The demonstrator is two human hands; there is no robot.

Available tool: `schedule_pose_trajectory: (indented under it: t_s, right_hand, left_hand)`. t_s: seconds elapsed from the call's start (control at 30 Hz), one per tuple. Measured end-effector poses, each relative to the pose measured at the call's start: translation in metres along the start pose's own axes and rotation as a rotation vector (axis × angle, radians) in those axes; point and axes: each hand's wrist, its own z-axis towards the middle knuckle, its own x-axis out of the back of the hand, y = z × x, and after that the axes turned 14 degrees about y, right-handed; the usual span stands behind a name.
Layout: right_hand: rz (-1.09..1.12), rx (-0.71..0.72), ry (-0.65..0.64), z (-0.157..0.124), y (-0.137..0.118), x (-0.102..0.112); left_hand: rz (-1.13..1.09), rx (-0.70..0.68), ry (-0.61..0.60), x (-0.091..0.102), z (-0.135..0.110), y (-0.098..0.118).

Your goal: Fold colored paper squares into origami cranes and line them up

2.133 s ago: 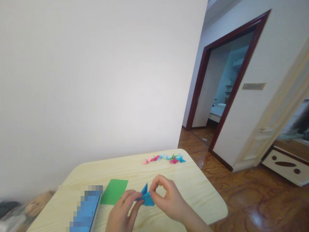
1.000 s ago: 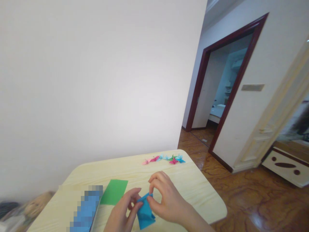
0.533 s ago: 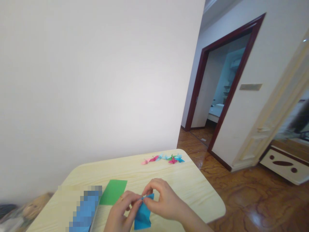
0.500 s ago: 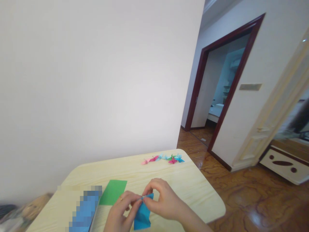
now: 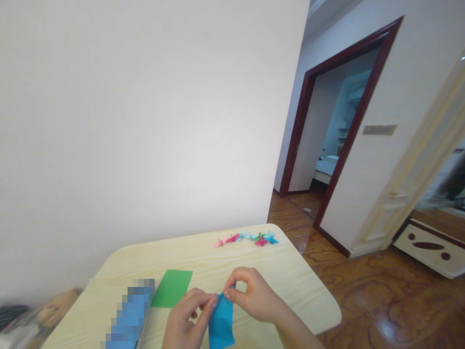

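A folded blue paper [image 5: 221,322] hangs between both hands just above the near part of the light wooden table [image 5: 290,286]. My left hand [image 5: 183,322] pinches its upper left edge with thumb and fingertips. My right hand [image 5: 252,295] pinches the top right corner, fingers curled in. A flat green paper sheet [image 5: 171,288] lies on the table just left of my hands.
A row of several small folded paper figures [image 5: 250,238], pink, green and blue, lies at the table's far edge. A blurred blue patch [image 5: 127,317] covers something at the near left. A white wall stands behind; a dark-framed doorway [image 5: 337,140] and polished wood floor are to the right.
The blue paper has gone from a small pointed fold held low to a longer piece hanging down between my fingers. Both hands stayed above the same spot.
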Motion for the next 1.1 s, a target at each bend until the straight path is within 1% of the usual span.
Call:
schedule_pose_trajectory:
  t_s: [0.03, 0.07, 0.1, 0.13, 0.17, 0.23, 0.3, 0.33, 0.43, 0.53, 0.57, 0.63, 0.7, 0.77, 0.83, 0.9, 1.03, 1.1]
  right_hand:
    - [0.003, -0.021, 0.033, 0.002, 0.005, 0.002]
    - [0.011, -0.048, 0.09, 0.004, 0.009, 0.005]
    - [0.015, -0.08, 0.176, 0.005, 0.012, 0.007]
    - [0.03, -0.094, 0.227, 0.005, 0.013, 0.009]
    - [0.068, -0.108, 0.218, 0.005, 0.014, 0.009]
    - [0.167, -0.122, 0.113, 0.001, 0.009, 0.005]
    - [0.221, -0.125, -0.003, -0.006, 0.002, -0.006]
    - [0.22, -0.129, -0.022, -0.008, -0.001, -0.013]
    - [0.194, -0.174, -0.022, -0.012, -0.002, -0.032]
    - [0.236, -0.251, 0.004, -0.01, 0.004, -0.044]
    - [0.242, -0.263, 0.016, -0.009, 0.007, -0.046]
    - [0.214, -0.261, 0.051, -0.007, 0.009, -0.047]
    - [0.159, -0.248, 0.089, -0.005, 0.009, -0.047]
    - [0.137, -0.246, 0.094, -0.004, 0.007, -0.046]
    - [0.138, -0.224, 0.076, -0.004, 0.005, -0.045]
    - [0.124, -0.17, 0.07, -0.004, 0.005, -0.045]
    - [0.019, -0.053, 0.106, -0.004, 0.006, -0.046]
    - [-0.019, -0.008, 0.104, -0.004, 0.006, -0.046]
  left_hand:
    - [0.005, 0.029, 0.015, 0.001, 0.001, -0.004]
    - [0.015, 0.066, 0.05, 0.003, 0.002, -0.008]
    - [0.027, 0.11, 0.082, 0.006, 0.004, -0.011]
    - [0.033, 0.152, 0.114, 0.009, 0.006, -0.015]
    - [0.043, 0.19, 0.152, 0.012, 0.008, -0.017]
    - [0.029, 0.22, 0.189, 0.014, 0.011, -0.019]
    - [-0.012, 0.242, 0.197, 0.011, 0.012, -0.018]
    - [-0.038, 0.259, 0.188, 0.009, 0.012, -0.017]
    - [-0.114, 0.34, 0.167, 0.001, 0.009, -0.016]
    - [-0.194, 0.436, 0.24, -0.003, 0.007, -0.02]
    - [-0.21, 0.446, 0.268, -0.003, 0.006, -0.021]
    - [-0.206, 0.404, 0.294, -0.004, 0.004, -0.024]
    - [-0.175, 0.31, 0.285, -0.005, 0.002, -0.026]
    - [-0.156, 0.236, 0.261, -0.008, 0.0, -0.027]
    - [-0.156, 0.209, 0.247, -0.011, -0.002, -0.028]
    - [-0.15, 0.203, 0.251, -0.013, -0.002, -0.028]
    - [-0.109, 0.176, 0.269, -0.017, 0.0, -0.027]
    - [-0.087, 0.155, 0.277, -0.017, 0.001, -0.026]
